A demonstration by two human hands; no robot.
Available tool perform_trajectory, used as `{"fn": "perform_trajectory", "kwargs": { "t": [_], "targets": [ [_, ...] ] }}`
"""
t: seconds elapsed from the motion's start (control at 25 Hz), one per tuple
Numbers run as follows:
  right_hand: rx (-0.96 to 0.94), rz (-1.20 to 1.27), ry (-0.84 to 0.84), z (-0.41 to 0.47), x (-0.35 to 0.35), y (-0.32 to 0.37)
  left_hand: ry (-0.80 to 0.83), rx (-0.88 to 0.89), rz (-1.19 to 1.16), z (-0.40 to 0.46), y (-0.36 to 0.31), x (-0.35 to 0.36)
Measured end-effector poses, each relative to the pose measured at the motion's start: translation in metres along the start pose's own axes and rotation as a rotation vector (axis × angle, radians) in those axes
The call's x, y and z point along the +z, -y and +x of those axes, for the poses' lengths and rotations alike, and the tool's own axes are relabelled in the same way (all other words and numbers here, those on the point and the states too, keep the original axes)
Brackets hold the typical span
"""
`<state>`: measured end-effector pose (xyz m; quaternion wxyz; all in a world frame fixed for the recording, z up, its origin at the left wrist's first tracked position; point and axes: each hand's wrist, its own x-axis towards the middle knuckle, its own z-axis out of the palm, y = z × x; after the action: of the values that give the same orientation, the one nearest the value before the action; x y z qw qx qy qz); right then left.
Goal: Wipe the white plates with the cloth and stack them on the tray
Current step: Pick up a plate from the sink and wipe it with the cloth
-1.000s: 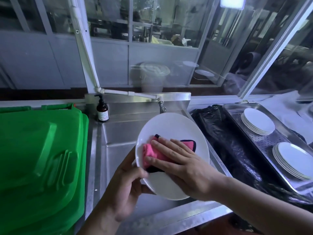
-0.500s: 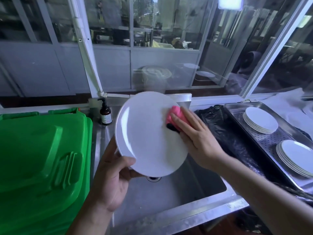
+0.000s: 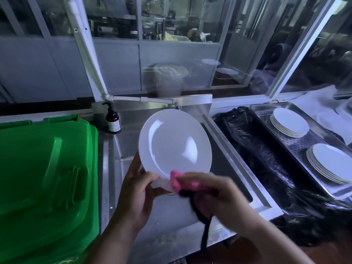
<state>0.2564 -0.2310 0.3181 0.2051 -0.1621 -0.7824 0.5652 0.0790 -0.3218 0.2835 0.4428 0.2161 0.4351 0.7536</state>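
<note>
A white plate (image 3: pixel 174 143) is tilted up over the steel sink, its face toward me. My left hand (image 3: pixel 138 193) grips its lower left rim. My right hand (image 3: pixel 215 195) is closed on a pink cloth with a black edge (image 3: pixel 181 182), pressed against the plate's lower rim; a black strip of the cloth hangs down below the hand. On the right, a perforated steel tray (image 3: pixel 302 141) carries two stacks of white plates, a far stack (image 3: pixel 290 122) and a near stack (image 3: pixel 333 162).
A green plastic bin lid (image 3: pixel 43 180) fills the left side. A brown pump bottle (image 3: pixel 113 121) stands at the sink's back left corner. Black plastic sheeting (image 3: pixel 266 168) lies between sink (image 3: pixel 171 216) and tray. Glass window panels rise behind the counter.
My right hand has carried the cloth from the plate's upper right edge down to its lower rim. The plate has tilted so that its face now looks toward me.
</note>
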Motion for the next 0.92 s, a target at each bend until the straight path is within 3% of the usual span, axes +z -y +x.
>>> {"fn": "perform_trajectory", "kwargs": {
  "t": [0.08,0.16,0.24,0.4,0.8,0.92],
  "targets": [
    [0.023,0.024,-0.229,0.01,-0.028,0.014,0.001,-0.051,-0.02,0.0,0.005,-0.001],
    [-0.046,-0.239,-0.504,0.03,-0.052,0.015,0.02,-0.099,-0.043,-0.004,0.01,0.003],
    [-0.106,-0.5,-0.601,0.057,-0.057,0.009,0.067,-0.135,-0.048,-0.01,0.011,0.009],
    [-0.241,-0.821,-0.543,0.075,-0.023,-0.03,0.136,-0.13,-0.026,-0.022,0.011,0.012],
    [-0.164,-0.799,-0.123,-0.008,0.034,-0.05,-0.014,-0.098,0.008,-0.019,0.008,-0.013],
    [-0.102,-1.008,-0.12,-0.019,0.045,-0.055,-0.032,-0.138,0.02,-0.017,0.013,-0.007]
  ]
}}
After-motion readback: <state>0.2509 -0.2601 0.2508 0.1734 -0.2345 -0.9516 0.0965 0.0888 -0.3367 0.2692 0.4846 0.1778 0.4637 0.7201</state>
